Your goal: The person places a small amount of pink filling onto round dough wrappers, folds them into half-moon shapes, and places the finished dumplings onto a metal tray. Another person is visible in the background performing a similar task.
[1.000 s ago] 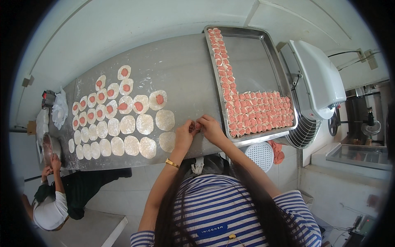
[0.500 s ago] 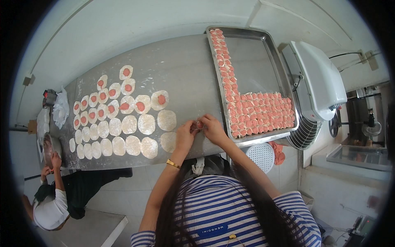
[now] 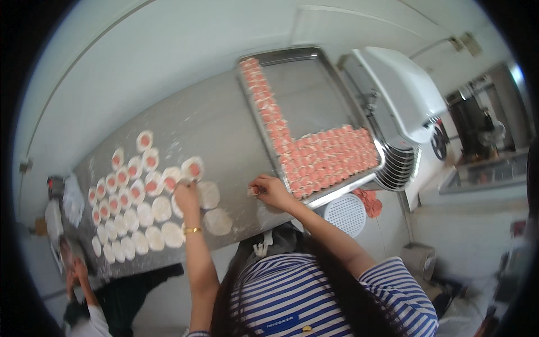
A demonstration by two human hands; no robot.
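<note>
My left hand (image 3: 187, 195) reaches over the dough wrappers on the steel table. Its fingertips are at a filled wrapper (image 3: 170, 180), beside another one (image 3: 193, 168) topped with pink filling; blur hides whether they grip it. Near the tray's close left corner, my right hand (image 3: 272, 190) is closed on a small open-topped dumpling (image 3: 255, 191) with pink filling. Rows of round, floury wrappers lie at left: the far ones carry pink filling, while the near ones, such as this plain wrapper (image 3: 218, 222), are bare.
A metal tray (image 3: 314, 95) holds many open-topped dumplings (image 3: 331, 163) along its left and near sides. Beyond its right side stands a white machine (image 3: 396, 92) with a wire guard. A white perforated stool (image 3: 345, 215) is below the table. At far left, another person's hands (image 3: 77, 273) hold a metal bowl.
My hands were together at the dumpling; my left hand has gone left to the filled wrappers, while my right keeps the dumpling. The whole view has turned and shifted.
</note>
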